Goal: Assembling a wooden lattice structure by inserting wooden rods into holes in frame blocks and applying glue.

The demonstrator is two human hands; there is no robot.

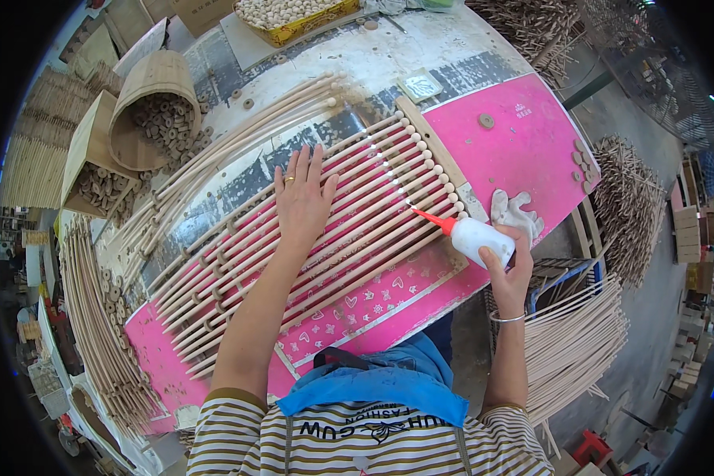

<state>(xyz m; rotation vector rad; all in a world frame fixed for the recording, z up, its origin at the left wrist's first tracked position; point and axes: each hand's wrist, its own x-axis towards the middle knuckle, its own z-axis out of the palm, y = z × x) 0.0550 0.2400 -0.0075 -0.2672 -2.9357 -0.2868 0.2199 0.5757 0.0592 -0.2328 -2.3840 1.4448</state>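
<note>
Several pale wooden rods point(349, 218) lie side by side on the pink-covered table, each with a round wooden ball at its right end. The balls line up along a wooden strip point(432, 143). My left hand point(301, 198) rests flat across the rods with fingers spread. My right hand point(512, 270) grips a white squeeze bottle point(477, 240) with a red nozzle. Its tip points at the rods just left of the balls, where a row of white glue dots point(387, 170) crosses them. Wooden rings point(216, 293) sit around some rods toward their left ends.
A tipped wooden bucket point(155, 75) and a wooden box point(95, 151) hold wooden rings at the left. A yellow tray point(309, 28) of wooden balls stands at the back. A white glove point(516, 213) lies right of the bottle. Bundles of rods point(575, 345) stand beside the table.
</note>
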